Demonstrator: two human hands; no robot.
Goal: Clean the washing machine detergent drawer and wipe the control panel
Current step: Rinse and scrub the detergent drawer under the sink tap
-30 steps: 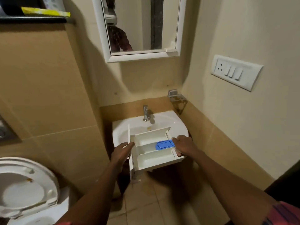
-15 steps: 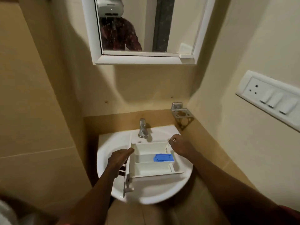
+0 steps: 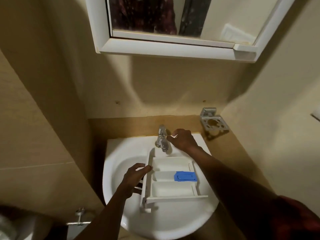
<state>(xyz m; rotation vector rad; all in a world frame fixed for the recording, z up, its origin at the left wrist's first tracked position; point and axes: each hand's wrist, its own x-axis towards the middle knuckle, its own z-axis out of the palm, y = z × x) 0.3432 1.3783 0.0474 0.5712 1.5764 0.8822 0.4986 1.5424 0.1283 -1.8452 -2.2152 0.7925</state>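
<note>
Low left, a metal valve (image 3: pixel 80 217) on a pipe, blurred. The white sink (image 3: pixel 112 181) is fixed to the back wall, with tan tiles on both sides. The left hand (image 3: pixel 134 178) comes in from below and grips the drawer (image 3: pixel 171 187) by its front panel, which is the left end: thumb on the panel's top edge, fingers curled behind it. The drawer is white plastic, held above the sink bowl, open side up, its far edge just in front of the tap (image 3: pixel 161 139). It has three compartments running left to right, and the blue insert (image 3: pixel 185 176) sits in the middle one, at its right end. The tap is chrome and stands at the back centre of the sink; no water shows. The right hand (image 3: pixel 183 140) is just right of the tap over the sink's back rim, fingers half bent and not closed round anything; the index tip is at the tap's side, contact unclear. Above is a white-framed mirror cabinet (image 3: pixel 173 48). Right of the sink, a chrome holder (image 3: pixel 213 122) is mounted on the side wall. A dark red sleeve (image 3: pixel 303 220) shows at the bottom right corner.
</note>
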